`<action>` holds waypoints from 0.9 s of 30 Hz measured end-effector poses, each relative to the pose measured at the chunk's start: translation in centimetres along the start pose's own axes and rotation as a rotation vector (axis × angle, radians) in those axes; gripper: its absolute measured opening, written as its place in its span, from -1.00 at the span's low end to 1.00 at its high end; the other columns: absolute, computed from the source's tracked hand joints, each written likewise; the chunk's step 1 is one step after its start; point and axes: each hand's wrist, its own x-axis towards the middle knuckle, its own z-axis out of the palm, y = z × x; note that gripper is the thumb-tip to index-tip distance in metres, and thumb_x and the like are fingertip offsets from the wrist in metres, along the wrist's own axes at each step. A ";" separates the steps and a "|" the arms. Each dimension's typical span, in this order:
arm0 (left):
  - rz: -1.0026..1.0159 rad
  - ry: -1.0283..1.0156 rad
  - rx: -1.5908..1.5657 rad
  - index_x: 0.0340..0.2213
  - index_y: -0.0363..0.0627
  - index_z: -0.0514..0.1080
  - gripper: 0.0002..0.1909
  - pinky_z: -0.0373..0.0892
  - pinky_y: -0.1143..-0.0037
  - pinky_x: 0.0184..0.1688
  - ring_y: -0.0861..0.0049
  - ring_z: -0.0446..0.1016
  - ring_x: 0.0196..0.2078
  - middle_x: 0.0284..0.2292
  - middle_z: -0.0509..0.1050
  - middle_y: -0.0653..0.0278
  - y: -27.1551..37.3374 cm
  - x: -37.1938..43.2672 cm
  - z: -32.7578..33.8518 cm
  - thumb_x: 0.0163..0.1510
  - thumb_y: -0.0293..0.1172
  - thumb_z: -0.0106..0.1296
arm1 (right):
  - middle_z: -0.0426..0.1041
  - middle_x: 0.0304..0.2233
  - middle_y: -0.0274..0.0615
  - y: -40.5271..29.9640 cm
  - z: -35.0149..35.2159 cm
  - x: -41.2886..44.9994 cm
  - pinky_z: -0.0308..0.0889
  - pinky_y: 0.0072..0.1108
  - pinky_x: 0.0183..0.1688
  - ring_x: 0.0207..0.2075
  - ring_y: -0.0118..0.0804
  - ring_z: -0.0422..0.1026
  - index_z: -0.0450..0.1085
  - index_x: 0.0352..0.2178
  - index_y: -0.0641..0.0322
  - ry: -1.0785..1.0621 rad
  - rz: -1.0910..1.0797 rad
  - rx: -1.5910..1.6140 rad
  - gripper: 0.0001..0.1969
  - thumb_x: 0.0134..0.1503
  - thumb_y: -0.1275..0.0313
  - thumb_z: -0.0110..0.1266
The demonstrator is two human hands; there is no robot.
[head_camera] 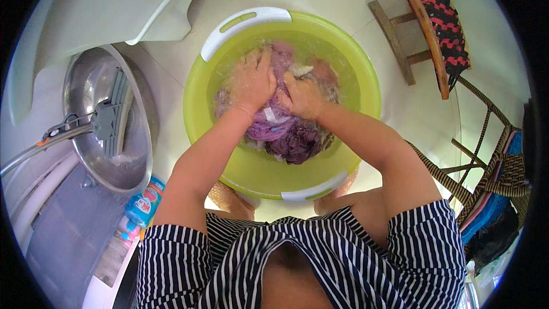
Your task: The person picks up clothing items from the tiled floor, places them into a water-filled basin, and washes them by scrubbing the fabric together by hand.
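A lime-green plastic basin (197, 107) holds water and a heap of wet laundry. Purple cloth (268, 126) runs up the middle of the heap, with a small white tag on it. My left hand (254, 78) lies over the cloth, back up, with its fingertips partly under water; its grip is hidden. Close on its right, my right hand (303, 94) is curled with the thumb on top, gripping purple cloth. Dark purple ruffled fabric (296, 141) lies bunched below the hands. A brownish-pink cloth (324, 73) floats beyond my right hand.
A steel bowl (141, 146) stands at left with a sponge mop head (109, 113) in it. Near it is a blue bottle (145, 201). A wooden stool (426, 43) with a woven seat stands at upper right, a woven-frame chair (472, 167) at right.
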 end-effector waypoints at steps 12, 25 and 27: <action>-0.234 -0.174 -0.015 -0.22 -0.19 0.51 -0.61 0.41 0.13 -0.15 -0.06 0.50 -0.21 -0.23 0.52 -0.10 -0.4 4.5 -1.9 0.12 -0.10 -0.04 | 0.48 -0.20 0.30 -0.4 -4.6 3.2 0.28 -0.20 0.03 -0.08 0.25 0.43 0.43 -0.18 0.34 0.198 0.294 0.504 -0.36 0.31 -0.06 -0.39; 0.089 -0.395 -0.446 -0.44 -0.18 0.40 -0.78 0.32 0.20 -0.15 0.09 0.42 -0.26 -0.39 0.44 0.09 5.7 -3.7 -16.0 -0.03 -0.29 0.13 | -0.02 0.31 0.27 -3.4 -4.3 -7.1 -0.03 -0.27 0.35 0.34 0.19 -0.01 0.06 0.31 -0.01 -0.001 0.052 0.213 -0.32 0.27 -0.07 -0.17; 0.043 -0.385 -0.415 -0.34 -0.18 0.40 -0.75 0.28 0.17 -0.06 0.04 0.39 -0.14 -0.25 0.43 0.04 4.2 -4.7 -16.0 0.00 -0.28 0.12 | -0.14 0.33 0.37 -4.9 -4.1 -9.8 0.00 -0.13 0.32 0.34 0.34 -0.06 0.00 0.33 -0.05 -0.001 0.065 0.096 -0.27 0.23 -0.09 -0.09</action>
